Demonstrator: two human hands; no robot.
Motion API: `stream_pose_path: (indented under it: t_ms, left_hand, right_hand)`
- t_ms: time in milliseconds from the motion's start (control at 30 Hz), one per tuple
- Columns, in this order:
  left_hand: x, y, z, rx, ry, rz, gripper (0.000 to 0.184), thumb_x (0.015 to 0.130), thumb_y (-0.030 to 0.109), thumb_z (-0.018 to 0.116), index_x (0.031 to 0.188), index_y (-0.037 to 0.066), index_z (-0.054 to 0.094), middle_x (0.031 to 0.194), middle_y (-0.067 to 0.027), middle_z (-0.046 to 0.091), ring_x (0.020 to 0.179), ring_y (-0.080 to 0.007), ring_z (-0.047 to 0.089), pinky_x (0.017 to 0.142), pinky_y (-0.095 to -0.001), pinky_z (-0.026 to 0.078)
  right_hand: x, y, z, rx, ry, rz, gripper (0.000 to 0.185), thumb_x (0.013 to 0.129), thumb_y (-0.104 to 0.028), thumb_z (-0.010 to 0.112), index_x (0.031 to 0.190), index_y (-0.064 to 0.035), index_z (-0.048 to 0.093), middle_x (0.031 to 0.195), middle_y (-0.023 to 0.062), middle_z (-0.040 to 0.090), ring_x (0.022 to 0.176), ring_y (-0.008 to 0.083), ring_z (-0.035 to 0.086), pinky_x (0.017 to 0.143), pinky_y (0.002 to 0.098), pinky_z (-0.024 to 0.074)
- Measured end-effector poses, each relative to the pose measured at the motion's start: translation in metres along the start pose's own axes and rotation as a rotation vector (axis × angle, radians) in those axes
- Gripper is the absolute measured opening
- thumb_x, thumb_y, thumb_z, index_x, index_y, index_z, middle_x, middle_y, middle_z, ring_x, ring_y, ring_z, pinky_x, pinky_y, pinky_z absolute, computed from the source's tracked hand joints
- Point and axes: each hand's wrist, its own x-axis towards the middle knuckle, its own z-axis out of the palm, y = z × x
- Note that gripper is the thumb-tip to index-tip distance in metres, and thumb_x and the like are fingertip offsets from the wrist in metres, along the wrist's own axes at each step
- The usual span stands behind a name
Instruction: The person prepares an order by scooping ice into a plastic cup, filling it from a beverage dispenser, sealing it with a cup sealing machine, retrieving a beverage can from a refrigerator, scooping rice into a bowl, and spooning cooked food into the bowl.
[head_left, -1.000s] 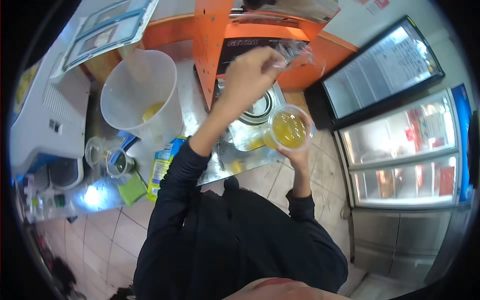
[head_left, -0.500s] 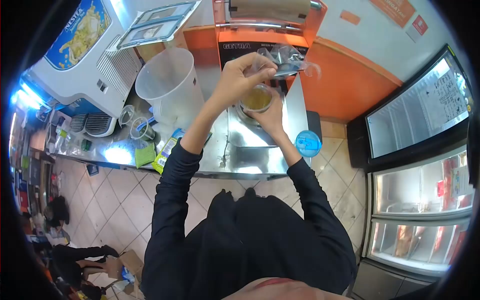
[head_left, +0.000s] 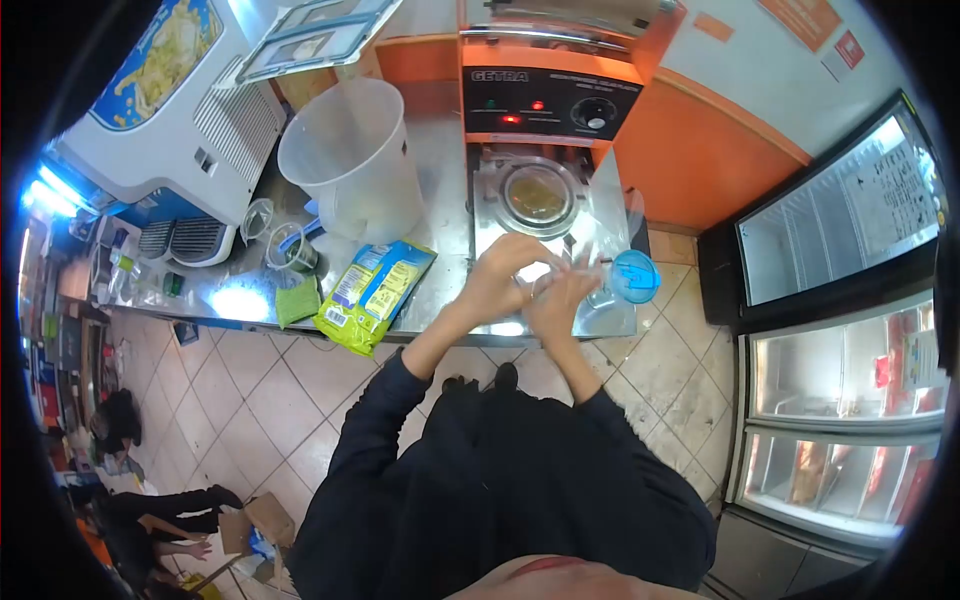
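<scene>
My left hand [head_left: 502,281] is over the front of the steel counter, its fingers closed on a bit of clear plastic film [head_left: 541,279]. My right hand [head_left: 560,305] meets it from the right, against the same film, its fingertips smeared by motion. Beyond both hands, a clear plastic cup [head_left: 538,192] with yellowish contents sits in the round holder of the orange cup-sealing machine [head_left: 552,100]. Red lights glow on the machine's black panel. Just right of my right hand stands a container with a blue lid [head_left: 635,277].
A tall translucent pitcher [head_left: 352,160] stands left of the machine. Nearer are a green-and-blue packet [head_left: 375,298], a green sponge [head_left: 297,302] and small clear cups [head_left: 292,248]. A white drink dispenser [head_left: 190,130] is far left, display fridges [head_left: 840,220] right. Another person [head_left: 150,530] is low left.
Both hands have come down and back from the machine. The cup my right hand held now rests in the holder, let go. The crumpled plastic at my left hand has come lower.
</scene>
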Motion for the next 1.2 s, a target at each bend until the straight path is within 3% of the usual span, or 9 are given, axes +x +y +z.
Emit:
stream_pose_path:
  t_ms: [33,600,700,800,833,900,1033,1067,1200]
  left_hand:
    - [-0.005,0.001,0.0,0.0,-0.024,-0.012,0.014,0.063,0.012,0.063,0.076,0.009,0.058,0.075,-0.0032,0.056,0.075,-0.0204,0.051,0.073,-0.0311,0.038]
    - [-0.035,-0.027,0.012,0.154,-0.092,0.008,0.014,0.062,0.012,0.064,0.075,0.012,0.057,0.076,0.0022,0.054,0.085,-0.0155,0.05,0.086,-0.0413,0.031]
    - [-0.044,-0.035,0.01,0.122,-0.127,-0.046,0.017,0.062,0.013,0.063,0.078,0.011,0.057,0.077,0.001,0.054,0.087,-0.0172,0.049,0.088,-0.0422,0.03]
    - [-0.057,-0.042,0.004,0.14,-0.22,-0.097,0.02,0.063,0.015,0.063,0.081,0.012,0.057,0.081,-0.0002,0.054,0.089,-0.0175,0.048,0.088,-0.0426,0.029]
    - [-0.061,-0.044,0.003,0.137,-0.306,-0.146,0.032,0.062,0.02,0.063,0.092,0.013,0.054,0.088,-0.0024,0.054,0.094,-0.0197,0.046,0.091,-0.044,0.025]
    - [-0.063,-0.045,0.003,0.092,-0.384,-0.175,0.04,0.063,0.022,0.062,0.099,0.013,0.049,0.094,-0.0055,0.052,0.099,-0.0216,0.044,0.093,-0.0447,0.022]
    - [-0.059,-0.046,0.007,0.056,-0.449,-0.302,0.054,0.066,0.031,0.062,0.11,0.008,0.042,0.102,-0.0133,0.049,0.102,-0.0265,0.042,0.093,-0.0437,0.023]
    - [-0.053,-0.046,0.007,0.066,-0.399,-0.355,0.051,0.067,0.031,0.061,0.108,0.006,0.044,0.1,-0.0133,0.05,0.099,-0.0269,0.044,0.092,-0.0423,0.025]
    - [-0.021,-0.059,0.019,0.251,-0.04,-0.202,0.031,0.071,0.02,0.056,0.098,0.005,0.05,0.093,-0.0109,0.051,0.087,-0.0276,0.047,0.078,-0.0363,0.037]
  right_hand:
    - [-0.01,-0.013,-0.006,-0.106,0.053,-0.059,0.053,0.071,-0.03,0.055,0.112,0.0003,0.039,0.101,0.0183,0.051,0.108,0.0439,0.029,0.09,0.0531,0.016]
    - [0.054,0.098,0.129,0.187,-0.423,0.078,0.045,0.072,-0.023,0.052,0.111,-0.0017,0.041,0.111,0.0211,0.042,0.11,0.0329,0.033,0.09,0.0433,0.0232]
    - [-0.008,0.107,0.092,0.343,-0.758,0.137,0.044,0.072,-0.021,0.052,0.111,-0.002,0.042,0.113,0.0216,0.041,0.11,0.031,0.034,0.09,0.0415,0.0245]
    - [-0.013,0.067,0.011,0.022,-1.714,0.288,0.041,0.074,-0.02,0.051,0.109,-0.0018,0.044,0.111,0.0189,0.044,0.105,0.0241,0.042,0.086,0.0341,0.0319]
    - [-0.002,0.041,-0.048,0.231,-1.422,0.09,0.035,0.076,-0.021,0.05,0.106,-0.0025,0.048,0.104,0.0158,0.05,0.098,0.0241,0.048,0.084,0.0321,0.0349]
    - [0.037,0.062,-0.107,0.289,-1.807,0.2,0.041,0.078,-0.024,0.051,0.113,-0.0048,0.044,0.098,0.0132,0.055,0.089,0.0212,0.053,0.079,0.0282,0.0389]
    - [0.217,0.031,-0.165,0.141,-0.798,-0.166,0.025,0.076,-0.019,0.05,0.094,-0.0022,0.056,0.091,0.0073,0.057,0.08,0.0142,0.054,0.071,0.027,0.0421]
    - [0.259,0.044,-0.155,0.423,-0.563,0.176,0.032,0.079,-0.024,0.048,0.1,-0.001,0.052,0.095,0.0074,0.055,0.083,0.0145,0.053,0.073,0.0267,0.0413]
    - [0.446,0.039,-0.085,0.544,-0.123,-0.088,0.051,0.08,-0.037,0.045,0.113,0.0011,0.04,0.104,0.013,0.049,0.097,0.0186,0.046,0.08,0.0264,0.0359]
